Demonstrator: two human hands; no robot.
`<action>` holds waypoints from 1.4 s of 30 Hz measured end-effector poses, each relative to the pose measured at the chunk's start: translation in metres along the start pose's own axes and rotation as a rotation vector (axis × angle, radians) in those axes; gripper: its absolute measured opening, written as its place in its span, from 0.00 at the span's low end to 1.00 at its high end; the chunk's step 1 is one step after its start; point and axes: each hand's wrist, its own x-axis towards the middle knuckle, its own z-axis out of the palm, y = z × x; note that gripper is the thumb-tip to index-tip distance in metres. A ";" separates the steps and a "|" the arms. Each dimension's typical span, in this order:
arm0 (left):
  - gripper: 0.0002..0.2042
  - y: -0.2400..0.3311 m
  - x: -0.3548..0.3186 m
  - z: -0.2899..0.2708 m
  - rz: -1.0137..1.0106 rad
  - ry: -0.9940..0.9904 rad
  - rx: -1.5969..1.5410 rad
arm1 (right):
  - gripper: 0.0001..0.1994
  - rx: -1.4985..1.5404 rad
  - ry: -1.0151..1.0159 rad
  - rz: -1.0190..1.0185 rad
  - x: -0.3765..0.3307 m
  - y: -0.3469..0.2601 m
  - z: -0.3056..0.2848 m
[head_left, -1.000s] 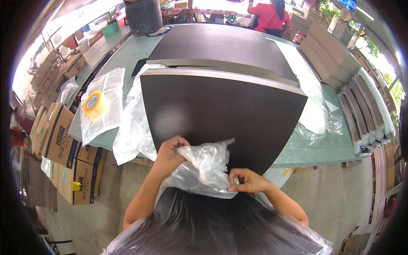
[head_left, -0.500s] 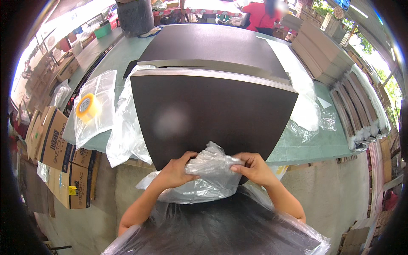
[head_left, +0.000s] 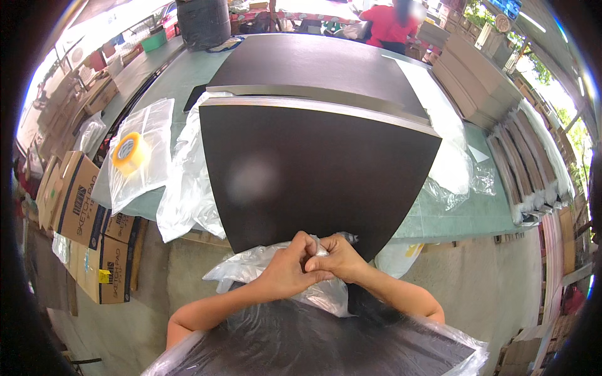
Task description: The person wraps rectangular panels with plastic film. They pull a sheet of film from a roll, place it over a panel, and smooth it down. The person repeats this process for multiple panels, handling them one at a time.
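Observation:
Both hands meet in front of me over a bunched clear plastic bag [head_left: 251, 266]. My left hand [head_left: 290, 268] is closed, its fingers curled on the gathered plastic. Right against it, my right hand [head_left: 338, 258] pinches the same plastic. Just beyond the hands a stack of large black boards [head_left: 313, 169] overhangs the near table edge, its light page edges showing along the top. Another black stack [head_left: 313, 62] lies flat behind it. Closest to me, a black board wrapped in clear plastic [head_left: 301, 341] spreads below my forearms.
A roll of yellow tape [head_left: 130, 153] rests on flat clear bags [head_left: 141, 182] on the green table [head_left: 458, 216]. Cardboard boxes [head_left: 78, 200] are stacked at left. Plastic-wrapped bundles [head_left: 530, 163] and brown boards [head_left: 476, 78] stand at right. A person in red [head_left: 390, 25] is at the back.
My hands have come together, the right one moving left to meet the left. The plastic that fanned upward between them is now gathered and mostly covered by the fingers.

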 end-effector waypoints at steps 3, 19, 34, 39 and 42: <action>0.16 -0.012 0.006 -0.007 -0.025 0.048 0.037 | 0.14 -0.057 0.067 -0.004 -0.005 0.009 -0.028; 0.05 -0.377 -0.285 -0.174 -0.794 0.670 0.444 | 0.06 0.646 0.786 -0.501 -0.085 -0.012 -0.157; 0.18 0.054 0.003 -0.057 0.397 -0.112 0.408 | 0.08 0.207 -0.044 -0.188 -0.015 -0.030 -0.002; 0.10 0.019 0.011 -0.039 0.351 -0.096 0.317 | 0.15 0.518 0.059 -0.165 -0.026 -0.021 -0.011; 0.07 -0.012 -0.011 -0.105 0.056 0.301 0.389 | 0.20 0.712 0.066 -0.256 -0.050 -0.034 -0.037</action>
